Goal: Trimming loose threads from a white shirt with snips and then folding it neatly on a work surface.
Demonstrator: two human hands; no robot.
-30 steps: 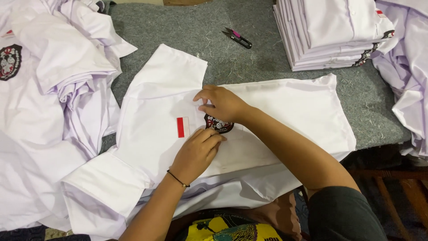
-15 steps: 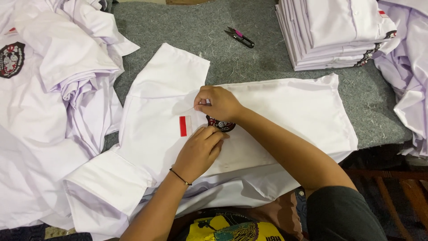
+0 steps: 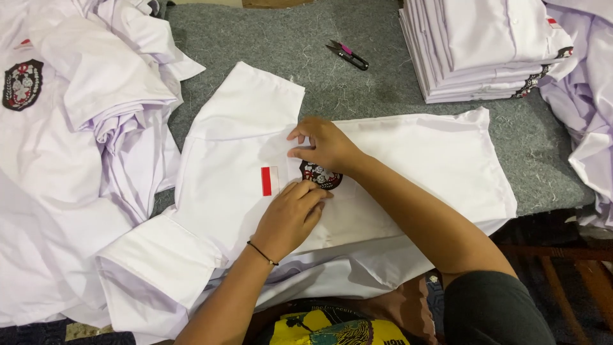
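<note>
Your left hand (image 3: 290,217) is bare, and a thin black cord bracelet (image 3: 262,253) circles its wrist. Your right hand (image 3: 325,145) wears no ring or band, and the arm is bare up to a dark charcoal short sleeve (image 3: 495,306). At your lap shows a yellow, green and black patterned cloth garment (image 3: 332,327).

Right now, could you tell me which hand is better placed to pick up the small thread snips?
Probably the right hand: it rests nearer the thread snips, while the left hand presses the white shirt lower down.
</note>
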